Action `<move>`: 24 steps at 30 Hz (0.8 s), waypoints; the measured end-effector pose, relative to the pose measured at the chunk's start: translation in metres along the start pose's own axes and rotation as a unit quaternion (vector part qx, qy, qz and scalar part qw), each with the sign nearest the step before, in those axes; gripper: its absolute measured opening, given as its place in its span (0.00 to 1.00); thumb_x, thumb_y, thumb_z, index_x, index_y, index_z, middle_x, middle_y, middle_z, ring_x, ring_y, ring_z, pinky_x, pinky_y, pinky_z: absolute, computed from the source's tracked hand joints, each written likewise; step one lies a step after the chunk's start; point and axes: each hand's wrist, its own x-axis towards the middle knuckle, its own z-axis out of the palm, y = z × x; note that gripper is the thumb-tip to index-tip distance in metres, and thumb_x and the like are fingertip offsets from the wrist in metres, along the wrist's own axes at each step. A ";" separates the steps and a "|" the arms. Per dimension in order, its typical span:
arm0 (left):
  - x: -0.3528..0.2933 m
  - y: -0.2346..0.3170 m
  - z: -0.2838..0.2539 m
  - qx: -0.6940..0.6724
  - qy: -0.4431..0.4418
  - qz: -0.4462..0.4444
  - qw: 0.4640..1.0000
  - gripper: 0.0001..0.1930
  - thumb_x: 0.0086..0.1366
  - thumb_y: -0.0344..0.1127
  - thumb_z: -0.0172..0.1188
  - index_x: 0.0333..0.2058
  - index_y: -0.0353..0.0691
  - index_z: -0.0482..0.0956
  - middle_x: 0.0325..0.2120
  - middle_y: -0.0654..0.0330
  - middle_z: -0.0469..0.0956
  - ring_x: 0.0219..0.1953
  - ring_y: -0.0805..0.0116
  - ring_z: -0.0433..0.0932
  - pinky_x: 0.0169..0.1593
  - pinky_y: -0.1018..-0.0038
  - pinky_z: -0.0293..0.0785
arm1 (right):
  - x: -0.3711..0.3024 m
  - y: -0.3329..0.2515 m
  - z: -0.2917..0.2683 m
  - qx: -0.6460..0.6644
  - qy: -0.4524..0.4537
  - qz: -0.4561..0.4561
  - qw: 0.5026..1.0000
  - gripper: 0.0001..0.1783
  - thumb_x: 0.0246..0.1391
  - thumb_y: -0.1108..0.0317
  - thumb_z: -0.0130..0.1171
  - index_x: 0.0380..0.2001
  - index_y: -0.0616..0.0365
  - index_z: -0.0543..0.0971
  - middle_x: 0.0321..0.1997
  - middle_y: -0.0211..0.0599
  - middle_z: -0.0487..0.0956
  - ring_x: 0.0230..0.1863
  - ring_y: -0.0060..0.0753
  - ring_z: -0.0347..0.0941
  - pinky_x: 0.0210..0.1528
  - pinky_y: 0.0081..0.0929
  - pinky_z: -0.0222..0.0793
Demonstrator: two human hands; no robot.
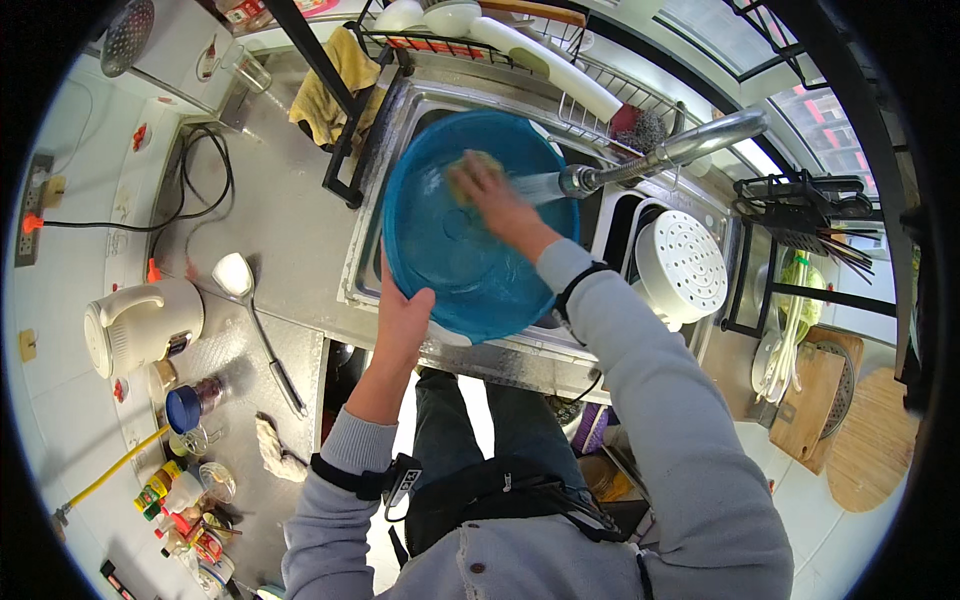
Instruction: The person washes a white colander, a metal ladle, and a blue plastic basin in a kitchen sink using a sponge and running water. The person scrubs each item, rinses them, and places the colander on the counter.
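A round blue plastic basin (440, 265) sits tilted over the metal sink (362, 240), its inside wet. My left hand (402, 312) grips the basin's near left rim, thumb on the outside near edge and fingers partly hidden behind the wall. My right hand (490, 200) reaches inside and presses a yellowish sponge (462, 178) against the basin's inner surface; the fingers are slightly blurred. From the faucet (640, 165) on the right, water (535, 187) runs into the basin beside my right hand.
A white perforated steamer pot (685, 265) stands right of the basin. Behind the sink is a wire dish rack (590, 90); a yellow cloth (335, 85) hangs at its left. The left counter holds a spatula (262, 325), an electric kettle (145, 320) and several bottles.
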 end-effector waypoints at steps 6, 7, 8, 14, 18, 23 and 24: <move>0.011 0.000 0.016 0.066 0.047 0.118 0.990 0.47 0.49 0.15 0.44 0.69 0.39 0.40 0.65 0.45 0.52 0.65 0.54 0.57 0.65 0.66 0.58 | -0.055 0.014 0.029 -0.092 -0.127 0.015 0.987 0.28 0.56 0.65 0.51 0.62 0.42 0.67 0.71 0.43 0.56 0.65 0.53 0.59 0.63 0.49 0.60; 0.013 -0.004 0.019 0.096 0.063 0.143 0.983 0.46 0.50 0.15 0.44 0.69 0.39 0.40 0.66 0.43 0.51 0.66 0.53 0.57 0.65 0.65 0.58 | -0.063 0.002 0.033 -0.038 -0.138 -0.006 0.990 0.28 0.58 0.58 0.51 0.63 0.41 0.66 0.71 0.45 0.56 0.66 0.54 0.57 0.64 0.51 0.57; 0.016 -0.008 0.021 0.129 0.075 0.149 0.978 0.46 0.50 0.15 0.44 0.69 0.39 0.41 0.66 0.43 0.50 0.66 0.52 0.56 0.65 0.64 0.57 | -0.070 -0.013 0.034 -0.002 -0.199 0.001 0.980 0.29 0.59 0.52 0.51 0.64 0.40 0.65 0.71 0.47 0.55 0.67 0.55 0.55 0.66 0.53 0.55; 0.028 -0.004 0.008 0.225 0.100 0.185 0.951 0.44 0.51 0.16 0.45 0.69 0.38 0.43 0.67 0.43 0.49 0.68 0.49 0.53 0.67 0.63 0.54 | -0.084 -0.039 -0.002 0.303 -0.199 -0.085 0.928 0.30 0.60 0.43 0.48 0.63 0.39 0.67 0.71 0.49 0.54 0.68 0.59 0.51 0.68 0.53 0.48; 0.034 0.018 -0.003 0.215 0.051 0.165 0.961 0.43 0.52 0.20 0.48 0.68 0.36 0.45 0.64 0.43 0.56 0.65 0.51 0.59 0.64 0.65 0.59 | -0.091 0.015 -0.030 -0.086 -0.139 -0.182 0.970 0.23 0.58 0.58 0.53 0.58 0.38 0.70 0.66 0.44 0.60 0.65 0.51 0.57 0.65 0.46 0.54; 0.051 0.042 -0.014 0.178 0.004 0.109 0.978 0.40 0.54 0.26 0.57 0.66 0.33 0.51 0.57 0.45 0.67 0.56 0.55 0.71 0.58 0.67 0.68 | -0.100 0.025 -0.033 -0.104 -0.104 -0.202 0.968 0.23 0.49 0.70 0.57 0.50 0.38 0.75 0.55 0.34 0.70 0.54 0.40 0.66 0.54 0.37 0.63; 0.052 0.041 -0.012 0.193 0.024 0.079 0.978 0.40 0.55 0.29 0.60 0.65 0.32 0.53 0.56 0.45 0.68 0.55 0.56 0.71 0.57 0.67 0.69 | -0.102 0.017 -0.033 -0.078 -0.100 -0.196 0.972 0.22 0.49 0.70 0.57 0.49 0.38 0.76 0.53 0.32 0.71 0.52 0.38 0.67 0.52 0.37 0.63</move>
